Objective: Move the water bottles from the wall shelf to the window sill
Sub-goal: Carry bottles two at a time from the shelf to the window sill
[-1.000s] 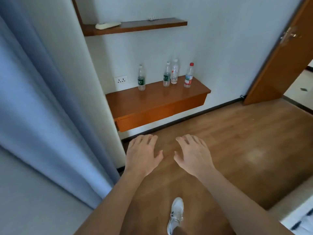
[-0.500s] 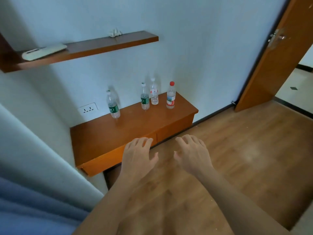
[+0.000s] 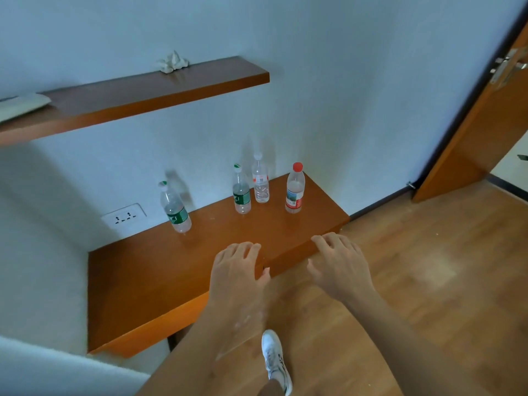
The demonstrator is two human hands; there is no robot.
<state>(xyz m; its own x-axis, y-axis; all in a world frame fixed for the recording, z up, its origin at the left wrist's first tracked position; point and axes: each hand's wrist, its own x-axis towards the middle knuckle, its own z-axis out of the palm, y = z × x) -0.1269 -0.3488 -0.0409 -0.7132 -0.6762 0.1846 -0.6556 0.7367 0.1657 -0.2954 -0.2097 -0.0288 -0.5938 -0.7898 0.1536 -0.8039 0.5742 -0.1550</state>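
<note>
Several clear water bottles stand upright on the low wooden wall shelf (image 3: 148, 281): a green-label bottle (image 3: 175, 208) at the left, a second green-label bottle (image 3: 241, 190) in the middle, a white-cap bottle (image 3: 260, 180) just behind it, and a red-cap, red-label bottle (image 3: 295, 189) at the right. My left hand (image 3: 237, 270) hovers over the shelf's front edge, fingers apart and empty. My right hand (image 3: 337, 265) hangs beside it, past the shelf's right front corner, also empty. Both hands are short of the bottles. No window sill is in view.
A higher wooden shelf (image 3: 137, 92) carries a crumpled white tissue (image 3: 173, 62) and a white remote (image 3: 20, 105). A wall socket (image 3: 124, 215) sits left of the bottles. An open wooden door (image 3: 485, 124) stands at the right. Wood floor lies below, with my white shoe (image 3: 275, 358).
I have stepped closer to the low shelf; the bottles appear larger and nearer. Both hands have moved forward over the shelf's front edge. The blue curtain has left the view.
</note>
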